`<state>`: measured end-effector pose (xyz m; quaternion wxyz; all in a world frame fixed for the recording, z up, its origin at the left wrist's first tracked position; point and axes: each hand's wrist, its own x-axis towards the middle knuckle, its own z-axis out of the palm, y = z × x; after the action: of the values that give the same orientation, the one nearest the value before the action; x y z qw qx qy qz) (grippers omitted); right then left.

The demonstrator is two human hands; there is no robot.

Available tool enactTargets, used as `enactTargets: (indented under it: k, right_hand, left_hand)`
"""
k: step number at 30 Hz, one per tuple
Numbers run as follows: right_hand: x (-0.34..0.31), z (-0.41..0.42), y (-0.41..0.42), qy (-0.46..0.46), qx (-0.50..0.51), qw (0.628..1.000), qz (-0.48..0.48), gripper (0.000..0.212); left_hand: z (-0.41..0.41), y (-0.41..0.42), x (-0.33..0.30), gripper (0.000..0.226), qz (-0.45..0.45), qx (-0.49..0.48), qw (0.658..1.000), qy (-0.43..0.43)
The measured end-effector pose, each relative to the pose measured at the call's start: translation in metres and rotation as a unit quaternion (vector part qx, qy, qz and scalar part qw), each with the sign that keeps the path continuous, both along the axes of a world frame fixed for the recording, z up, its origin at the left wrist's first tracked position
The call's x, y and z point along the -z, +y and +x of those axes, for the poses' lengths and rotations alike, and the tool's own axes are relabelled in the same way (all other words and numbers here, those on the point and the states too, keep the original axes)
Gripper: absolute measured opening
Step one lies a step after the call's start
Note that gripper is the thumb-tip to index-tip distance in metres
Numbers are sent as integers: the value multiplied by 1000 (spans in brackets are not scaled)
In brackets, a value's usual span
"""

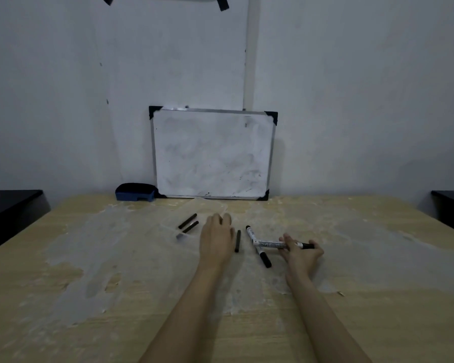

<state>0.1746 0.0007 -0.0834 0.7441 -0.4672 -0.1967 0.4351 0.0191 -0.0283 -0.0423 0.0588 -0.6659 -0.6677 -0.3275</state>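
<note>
Wooden table [95, 323], marker [271, 244] print illegible

The white marker [271, 244], black-capped, sits level in the right hand [300, 254].

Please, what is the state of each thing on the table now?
whiteboard: propped up, wiped, smudgy
eraser: lying beside whiteboard
held marker: gripped by right hand, level
second marker: lying on table
left hand: open, palm down
black stick: lying beside left hand

A smudged whiteboard [212, 155] leans against the wall [351, 100] on a worn wooden table [89, 297], with a blue eraser [135, 192] just beside its lower left corner.
</note>
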Motion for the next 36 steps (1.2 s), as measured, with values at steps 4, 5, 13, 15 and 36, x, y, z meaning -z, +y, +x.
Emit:
enactTargets:
  k: [4,5,13,15,36]
  right_hand:
    - [0,1,0,-2,0,1000,-11,55]
    - [0,1,0,-4,0,1000,-13,55]
    - [-6,3,-3,30,17,999,6,54]
    - [-6,5,-4,33,26,999,10,53]
    - [-6,-1,-6,-9,-94,995,-14,70]
  left_hand:
    - [21,3,22,30,-126,-23,991,48]
    - [22,4,24,30,-140,-25,988,60]
    - [7,-9,30,26,-98,-34,994,-22]
    - [1,-13,32,22,-56,-7,995,-77]
    - [16,-26,23,29,16,119,951,-286]
